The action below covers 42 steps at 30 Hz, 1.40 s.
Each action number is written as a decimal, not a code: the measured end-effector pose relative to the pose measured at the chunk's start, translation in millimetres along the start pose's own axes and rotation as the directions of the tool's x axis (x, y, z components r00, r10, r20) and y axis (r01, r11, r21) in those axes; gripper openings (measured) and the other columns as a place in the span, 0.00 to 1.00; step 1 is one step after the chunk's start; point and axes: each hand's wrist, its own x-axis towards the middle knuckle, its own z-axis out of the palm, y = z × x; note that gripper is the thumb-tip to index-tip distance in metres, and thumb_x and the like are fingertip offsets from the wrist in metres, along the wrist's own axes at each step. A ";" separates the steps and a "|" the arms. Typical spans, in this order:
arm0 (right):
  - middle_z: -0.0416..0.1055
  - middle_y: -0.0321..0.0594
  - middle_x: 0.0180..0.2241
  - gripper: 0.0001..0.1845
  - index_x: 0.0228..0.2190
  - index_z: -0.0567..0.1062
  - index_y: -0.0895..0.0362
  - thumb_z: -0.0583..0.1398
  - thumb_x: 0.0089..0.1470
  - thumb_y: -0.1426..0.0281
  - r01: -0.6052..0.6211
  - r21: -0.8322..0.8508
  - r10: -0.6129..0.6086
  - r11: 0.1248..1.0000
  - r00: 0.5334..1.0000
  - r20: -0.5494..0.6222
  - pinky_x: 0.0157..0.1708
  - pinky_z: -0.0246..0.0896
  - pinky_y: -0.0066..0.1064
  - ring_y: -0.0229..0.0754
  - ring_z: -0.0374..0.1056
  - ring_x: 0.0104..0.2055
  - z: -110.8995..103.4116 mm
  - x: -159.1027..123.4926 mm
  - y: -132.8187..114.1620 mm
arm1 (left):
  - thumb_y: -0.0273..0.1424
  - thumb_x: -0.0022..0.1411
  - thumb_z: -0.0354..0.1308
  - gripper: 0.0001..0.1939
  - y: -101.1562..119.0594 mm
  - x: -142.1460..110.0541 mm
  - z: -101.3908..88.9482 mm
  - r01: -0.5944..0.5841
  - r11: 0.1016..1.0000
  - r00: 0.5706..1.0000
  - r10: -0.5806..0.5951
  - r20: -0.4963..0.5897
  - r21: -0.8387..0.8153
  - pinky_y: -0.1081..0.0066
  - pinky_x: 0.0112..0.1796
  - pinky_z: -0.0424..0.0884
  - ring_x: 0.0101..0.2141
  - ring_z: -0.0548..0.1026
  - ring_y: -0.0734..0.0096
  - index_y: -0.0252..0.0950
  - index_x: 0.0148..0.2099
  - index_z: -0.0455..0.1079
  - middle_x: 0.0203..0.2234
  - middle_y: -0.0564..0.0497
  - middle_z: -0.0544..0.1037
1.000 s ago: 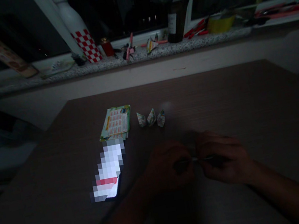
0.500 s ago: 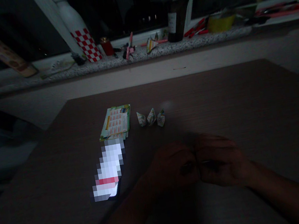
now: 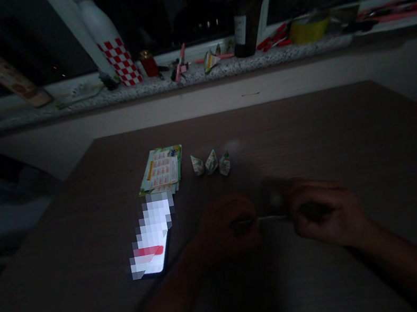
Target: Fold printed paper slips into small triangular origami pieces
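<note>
Between my two hands a thin pale edge shows, which looks like a piece of paper (image 3: 273, 216) seen edge-on. My left hand (image 3: 227, 228) is closed on its left end and my right hand (image 3: 327, 211) pinches its right end; the dark hides most of it. Just beyond the hands, three small folded paper shapes (image 3: 211, 162) stand in a row on the table. To their left lies a stack of printed green and white paper sheets (image 3: 161, 168).
A phone with a lit screen (image 3: 152, 236) lies left of my left hand on the wooden table (image 3: 308, 127). Along the stone windowsill (image 3: 163, 84) stand a red-and-white checkered bottle (image 3: 119, 56), a small red jar (image 3: 149, 64), a dark container (image 3: 244, 28) and several pens.
My hands, which were touching, have moved apart. The right one went rightward and the left one slightly left, so the pale paper edge now shows between them.
</note>
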 end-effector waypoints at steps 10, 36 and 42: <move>0.68 0.39 0.25 0.11 0.29 0.70 0.55 0.60 0.41 0.81 0.044 0.009 -0.044 0.999 0.999 0.007 0.26 0.64 0.34 0.42 0.67 0.27 4.7 2.1 -1.6 | 0.25 0.53 0.57 0.03 2.3 0.9 5.2 -0.057 0.997 0.997 0.054 -0.052 -0.045 0.72 0.32 0.70 0.30 0.73 0.72 0.35 0.33 0.67 0.26 0.50 0.74; 0.70 0.39 0.24 0.09 0.26 0.71 0.55 0.60 0.43 0.81 0.011 0.021 -0.011 1.000 1.000 -0.028 0.25 0.65 0.32 0.41 0.69 0.25 4.9 -0.2 -0.2 | 0.26 0.57 0.58 0.01 7.7 1.1 13.3 0.022 0.995 0.997 -0.030 -0.077 -0.097 0.72 0.33 0.72 0.30 0.75 0.72 0.34 0.33 0.70 0.26 0.50 0.77; 0.71 0.39 0.24 0.08 0.27 0.71 0.55 0.59 0.46 0.80 -0.076 0.028 0.078 0.997 0.993 -0.085 0.28 0.66 0.33 0.42 0.70 0.27 -3.3 -3.3 6.3 | 0.28 0.56 0.61 0.04 7.1 -1.4 8.7 0.170 0.976 0.974 -0.188 -0.123 -0.139 0.72 0.34 0.72 0.32 0.76 0.72 0.35 0.36 0.71 0.31 0.49 0.78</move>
